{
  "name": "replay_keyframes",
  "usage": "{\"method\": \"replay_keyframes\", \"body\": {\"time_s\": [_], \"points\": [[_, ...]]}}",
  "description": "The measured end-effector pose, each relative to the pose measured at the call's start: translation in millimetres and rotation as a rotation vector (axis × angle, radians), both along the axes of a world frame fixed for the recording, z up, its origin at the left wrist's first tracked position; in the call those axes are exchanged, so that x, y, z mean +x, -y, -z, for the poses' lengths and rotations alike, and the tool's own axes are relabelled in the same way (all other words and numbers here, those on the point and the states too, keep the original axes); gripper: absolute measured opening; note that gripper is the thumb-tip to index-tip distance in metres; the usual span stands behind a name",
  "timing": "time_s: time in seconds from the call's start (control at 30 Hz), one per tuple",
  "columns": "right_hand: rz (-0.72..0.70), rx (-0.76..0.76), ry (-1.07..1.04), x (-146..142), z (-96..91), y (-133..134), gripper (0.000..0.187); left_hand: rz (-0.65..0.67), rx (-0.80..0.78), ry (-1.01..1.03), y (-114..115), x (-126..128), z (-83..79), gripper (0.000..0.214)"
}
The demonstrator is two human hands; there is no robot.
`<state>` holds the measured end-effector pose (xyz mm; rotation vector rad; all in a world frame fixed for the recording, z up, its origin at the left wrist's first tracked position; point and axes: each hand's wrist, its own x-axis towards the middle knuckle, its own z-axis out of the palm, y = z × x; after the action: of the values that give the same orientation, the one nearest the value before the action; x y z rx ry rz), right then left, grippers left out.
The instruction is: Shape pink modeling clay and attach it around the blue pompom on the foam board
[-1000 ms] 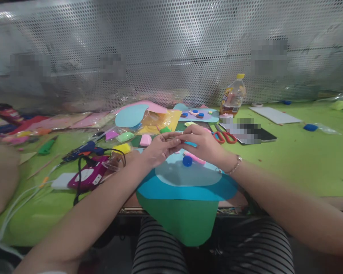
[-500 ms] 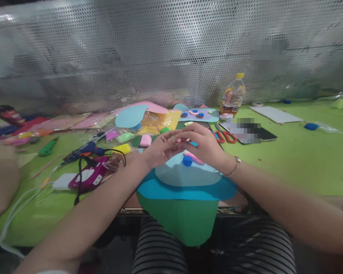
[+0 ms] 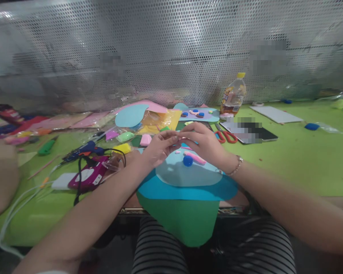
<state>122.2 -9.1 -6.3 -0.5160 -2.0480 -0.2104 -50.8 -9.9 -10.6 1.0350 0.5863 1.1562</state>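
Note:
My left hand point(image 3: 157, 147) and my right hand point(image 3: 203, 143) meet fingertip to fingertip above a stack of cut foam sheets. Their fingers are pinched together on a tiny piece that I cannot make out. Under them lies a pale blue sheet point(image 3: 188, 176) on a brighter blue sheet point(image 3: 185, 190), with a green sheet point(image 3: 183, 220) hanging over the table's front edge. A blue clay ball point(image 3: 188, 161) and a pink clay strip point(image 3: 194, 157) rest on the pale blue sheet just below my right hand.
Left of my hands lie clay packets point(image 3: 125, 136), a glue gun point(image 3: 82, 149) and a purple device point(image 3: 88, 177) with black cable. Red scissors point(image 3: 225, 136), a phone point(image 3: 251, 131) and a plastic bottle point(image 3: 233, 97) stand at right. Someone's arm point(image 3: 1, 179) shows at far left.
My hands have stayed together, shifting slightly up and back while the fingers work the small piece. Nothing else on the table has moved.

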Motion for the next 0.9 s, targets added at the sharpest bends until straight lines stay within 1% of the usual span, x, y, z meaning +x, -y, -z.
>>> {"method": "replay_keyframes", "body": {"time_s": [0.13, 0.23, 0.43, 0.6, 0.77, 0.9], "points": [[-0.021, -0.054, -0.047, -0.2, -1.6, 0.9, 0.017, -0.012, 0.028, 0.001, -1.4, -0.7, 1.1, 0.022], [-0.038, -0.072, -0.086, -0.5, -2.4, 0.6, 0.013, -0.003, 0.036, 0.019, -0.7, -0.9, 0.3, 0.022], [-0.052, -0.051, -0.112, 0.2, -1.3, -0.5, 0.009, 0.010, 0.022, -0.011, 3.2, 0.9, -2.1, 0.023], [-0.034, 0.011, -0.074, 1.5, -0.7, -0.4, 0.013, -0.034, 0.034, -0.032, 4.9, 2.4, -3.1, 0.023], [-0.012, -0.030, -0.059, 2.5, -1.5, 0.5, 0.015, -0.079, 0.002, -0.055, 3.5, 1.9, -3.1, 0.025], [-0.006, -0.008, -0.054, 2.1, -2.3, 1.3, 0.013, -0.065, -0.004, -0.049, 2.5, 0.8, -2.7, 0.024]]}}
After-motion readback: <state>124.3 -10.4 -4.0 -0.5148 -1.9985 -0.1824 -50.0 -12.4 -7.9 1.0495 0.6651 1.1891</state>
